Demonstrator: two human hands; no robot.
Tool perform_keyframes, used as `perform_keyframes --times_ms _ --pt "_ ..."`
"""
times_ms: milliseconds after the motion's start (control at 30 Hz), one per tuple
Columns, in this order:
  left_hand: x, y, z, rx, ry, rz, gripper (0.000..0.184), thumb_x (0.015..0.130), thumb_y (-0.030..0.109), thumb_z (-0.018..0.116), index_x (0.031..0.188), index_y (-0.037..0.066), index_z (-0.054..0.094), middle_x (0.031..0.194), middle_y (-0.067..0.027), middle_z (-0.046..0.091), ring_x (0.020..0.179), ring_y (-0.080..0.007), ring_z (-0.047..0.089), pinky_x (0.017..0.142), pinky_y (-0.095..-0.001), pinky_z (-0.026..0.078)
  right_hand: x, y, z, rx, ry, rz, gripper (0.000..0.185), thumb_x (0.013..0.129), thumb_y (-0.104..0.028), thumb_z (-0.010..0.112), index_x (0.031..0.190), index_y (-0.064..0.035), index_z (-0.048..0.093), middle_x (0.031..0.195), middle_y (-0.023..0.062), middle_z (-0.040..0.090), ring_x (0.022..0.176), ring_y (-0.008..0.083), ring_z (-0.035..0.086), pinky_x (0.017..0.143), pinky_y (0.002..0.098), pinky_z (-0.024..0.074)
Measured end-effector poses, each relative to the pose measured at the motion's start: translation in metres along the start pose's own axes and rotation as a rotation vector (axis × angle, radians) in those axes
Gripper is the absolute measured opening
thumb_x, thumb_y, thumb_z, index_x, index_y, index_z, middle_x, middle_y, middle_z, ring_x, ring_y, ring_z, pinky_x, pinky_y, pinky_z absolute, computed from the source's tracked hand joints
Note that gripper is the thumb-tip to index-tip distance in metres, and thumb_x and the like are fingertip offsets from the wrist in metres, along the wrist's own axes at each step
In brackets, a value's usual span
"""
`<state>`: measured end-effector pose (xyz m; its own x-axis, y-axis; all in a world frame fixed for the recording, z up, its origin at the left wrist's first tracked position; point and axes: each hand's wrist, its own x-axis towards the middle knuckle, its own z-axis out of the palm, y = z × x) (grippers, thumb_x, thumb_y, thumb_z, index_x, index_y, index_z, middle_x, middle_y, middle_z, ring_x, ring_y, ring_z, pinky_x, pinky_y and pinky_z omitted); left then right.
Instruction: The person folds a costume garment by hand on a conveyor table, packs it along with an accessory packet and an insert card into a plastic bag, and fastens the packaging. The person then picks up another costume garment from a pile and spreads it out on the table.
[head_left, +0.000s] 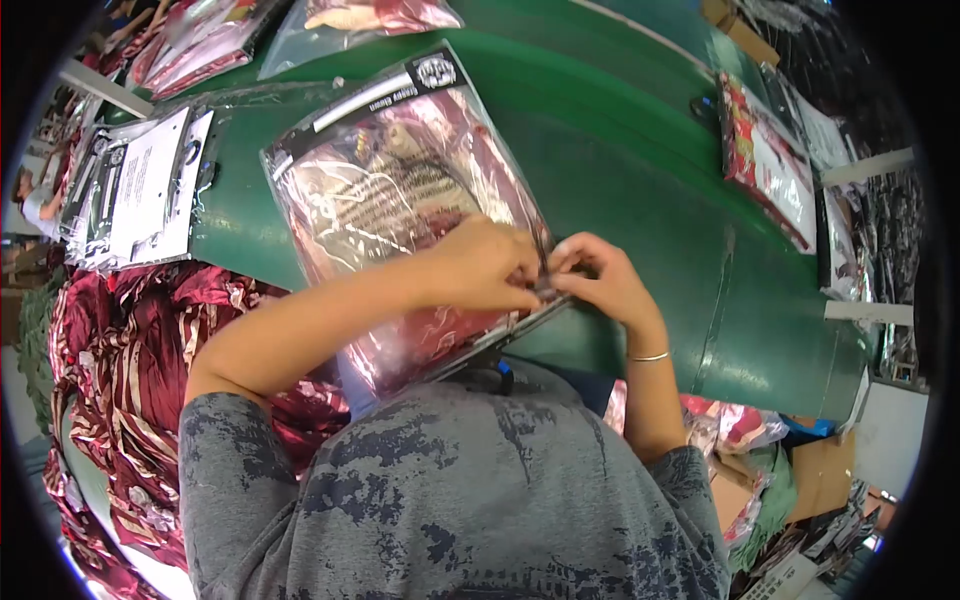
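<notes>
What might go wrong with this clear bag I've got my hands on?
The clear bag might crease or tear where your left hand and right hand work close together at its edge. Its near end appears to overhang the green table, so it could slip if let go.

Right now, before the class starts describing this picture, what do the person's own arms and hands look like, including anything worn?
The left hand and right hand are ungloved. Short, mottled grey-and-dark-blue fabric sleeves cover only the upper arms. A thin, silver-coloured bracelet circles the right wrist; none shows on the left.
</notes>
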<state>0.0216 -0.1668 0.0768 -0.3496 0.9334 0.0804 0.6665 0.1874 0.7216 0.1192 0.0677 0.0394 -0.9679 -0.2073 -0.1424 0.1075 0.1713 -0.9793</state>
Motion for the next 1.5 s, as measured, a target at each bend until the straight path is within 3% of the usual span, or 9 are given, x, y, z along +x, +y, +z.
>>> perform_keyframes --times_ms 133,333,600,767,900,1000,1100,1233,1500 --pt "-0.008 0.006 0.015 0.097 0.176 0.051 0.012 0.077 0.016 0.075 0.086 0.013 0.067 0.083 -0.0032 0.064 0.091 -0.0256 0.063 0.082 -0.0425 0.041 0.04 -0.004 -0.016 0.318 0.148 0.098 0.055 0.092 -0.022 0.074 0.138 -0.0017 0.052 0.126 0.0091 0.063 0.11 0.0177 0.062 0.096 0.0309 0.0501" --pt "-0.02 0.026 0.002 0.105 0.245 0.105 0.013 0.08 0.011 0.076 0.091 0.012 0.07 0.091 -0.0023 0.067 0.095 -0.0238 0.062 0.088 -0.0397 0.042 0.094 -0.021 0.014 0.44 -0.165 0.251 0.045 0.092 -0.016 0.073 0.13 0.0037 0.058 0.119 0.0075 0.067 0.103 0.0125 0.062 0.091 0.0295 0.0525" --pt "-0.075 -0.011 -0.048 0.273 0.88 -0.179 0.028 0.081 0.002 0.071 0.108 0.008 0.068 0.124 -0.0153 0.063 0.117 -0.0344 0.059 0.099 -0.0434 0.044 0.085 -0.163 -0.091 -0.288 0.192 -0.185 0.029 0.097 -0.025 0.067 0.106 0.002 0.068 0.088 -0.0019 0.067 0.078 0.0087 0.058 0.068 0.0286 0.0498" --pt "-0.102 -0.074 -0.019 0.318 0.797 -0.375 0.032 0.081 0.004 0.071 0.112 0.009 0.065 0.13 -0.0133 0.06 0.121 -0.0336 0.058 0.102 -0.0458 0.043 0.086 -0.24 -0.16 -1.119 0.577 -0.25 0.032 0.093 -0.02 0.067 0.124 -0.0156 0.07 0.093 0.016 0.071 0.074 0.0302 0.066 0.066 0.0367 0.0516" --pt "-0.102 -0.083 -0.004 0.509 0.665 -0.377 0.032 0.081 0.004 0.068 0.112 0.007 0.065 0.132 -0.0116 0.061 0.125 -0.0313 0.056 0.109 -0.0477 0.036 0.115 -0.171 -0.204 -1.437 0.813 -0.831 0.041 0.084 -0.005 0.066 0.122 -0.0198 0.07 0.116 0.0126 0.072 0.101 0.0303 0.071 0.08 0.0414 0.0567" --pt "-0.103 -0.084 -0.007 0.518 0.67 -0.367 0.032 0.081 0.003 0.068 0.112 0.007 0.065 0.131 -0.0117 0.062 0.125 -0.0306 0.056 0.108 -0.0481 0.036 0.127 -0.065 -0.23 -1.615 0.737 -0.539 0.046 0.087 -0.005 0.06 0.127 -0.0252 0.067 0.133 0.0064 0.065 0.129 0.0283 0.056 0.11 0.0495 0.0386" --pt "-0.104 -0.083 -0.008 0.499 0.671 -0.37 0.031 0.08 0.003 0.068 0.111 0.006 0.064 0.13 -0.0118 0.062 0.125 -0.0308 0.056 0.108 -0.0486 0.036 0.128 0.044 -0.248 -1.572 0.57 -0.396 0.048 0.086 0.002 0.056 0.126 -0.0224 0.069 0.129 0.0083 0.066 0.126 0.0331 0.058 0.104 0.0493 0.0439" --pt "-0.102 -0.081 -0.01 0.498 0.655 -0.396 0.032 0.081 0.005 0.068 0.113 0.008 0.064 0.131 -0.0101 0.061 0.127 -0.03 0.055 0.108 -0.0501 0.036 0.126 0.05 -0.244 -1.403 0.583 -0.435 0.043 0.086 0.004 0.054 0.118 -0.0174 0.073 0.124 0.0133 0.069 0.118 0.038 0.063 0.089 0.0445 0.0519" --pt "-0.103 -0.082 -0.01 0.485 0.651 -0.415 0.034 0.08 0.005 0.067 0.114 0.009 0.062 0.131 -0.0101 0.059 0.127 -0.0298 0.054 0.108 -0.051 0.036 0.086 0.044 -0.253 -1.325 0.427 -0.397 0.048 0.086 0.011 0.052 0.125 -0.0105 0.069 0.13 0.0175 0.065 0.124 0.0419 0.058 0.106 0.0467 0.046"
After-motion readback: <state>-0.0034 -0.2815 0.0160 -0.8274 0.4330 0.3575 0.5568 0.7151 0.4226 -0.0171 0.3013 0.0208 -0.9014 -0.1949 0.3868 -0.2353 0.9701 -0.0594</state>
